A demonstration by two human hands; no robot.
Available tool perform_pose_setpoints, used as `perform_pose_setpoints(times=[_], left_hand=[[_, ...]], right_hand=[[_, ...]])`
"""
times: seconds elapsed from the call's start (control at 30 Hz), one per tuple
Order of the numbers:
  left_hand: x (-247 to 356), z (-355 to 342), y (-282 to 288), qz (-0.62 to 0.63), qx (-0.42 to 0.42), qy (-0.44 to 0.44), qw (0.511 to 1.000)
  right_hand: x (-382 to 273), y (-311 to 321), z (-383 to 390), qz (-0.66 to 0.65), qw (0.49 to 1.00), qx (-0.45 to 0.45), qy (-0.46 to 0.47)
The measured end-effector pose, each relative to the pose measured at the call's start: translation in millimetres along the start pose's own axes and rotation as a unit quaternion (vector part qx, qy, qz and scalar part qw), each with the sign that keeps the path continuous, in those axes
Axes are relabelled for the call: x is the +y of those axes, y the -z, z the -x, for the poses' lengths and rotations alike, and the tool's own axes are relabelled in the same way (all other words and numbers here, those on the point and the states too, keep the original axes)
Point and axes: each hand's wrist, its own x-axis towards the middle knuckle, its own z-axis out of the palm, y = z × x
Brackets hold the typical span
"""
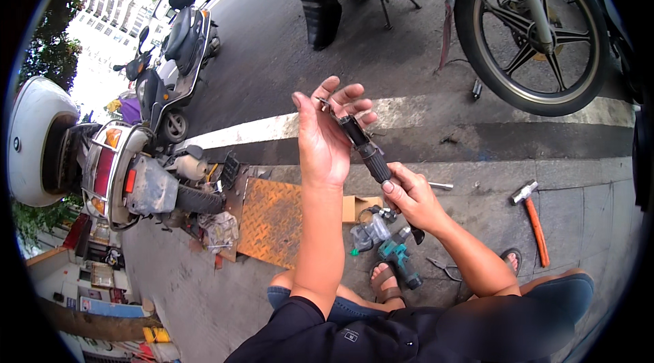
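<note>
Slanting up and away from the right hand (pixel 417 201), whose grip was closed on its lower end, the black handlebar grip (pixel 364 148) met the left hand's (pixel 325 137) loosely open fingers.

Motorcycle wheel (pixel 531 29) cut off by top edge; hammer (pixel 533 216) head perhaps blurred.

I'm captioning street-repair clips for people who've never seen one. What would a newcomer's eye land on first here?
First, at the centre, the two bare hands working a long black rod-shaped part: the left hand open at its upper end, the right hand gripping its lower end. Next, the big motorcycle wheel at upper right, and the orange-handled hammer lying on the pavement at right. At left stands a scooter beside an orange checker-plate ramp.
</note>
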Motion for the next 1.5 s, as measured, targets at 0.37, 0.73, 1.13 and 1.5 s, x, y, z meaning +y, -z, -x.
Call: perform_pose_setpoints(times=[0.37,0.73,1.13,1.5], left_hand=[[36.6,14.0,26.1,-0.036,0.194,-0.051,0.979],[56.9,43.2,39.9,-0.131,0.206,-0.154,0.958],[43.5,95.6,22.2,-0.210,0.163,-0.136,0.954],[33.2,104.6,30.0,-0.243,0.144,-0.136,0.950]], right_hand=[[5.9,-49.6,5.8,-0.186,0.971,-0.130,-0.081],[10.5,-81.0,14.2,-0.296,0.923,-0.199,-0.145],[47.2,-81.0,19.5,-0.138,0.978,-0.151,-0.051],[50.8,-90.1,19.9,-0.188,0.964,-0.175,-0.070]])
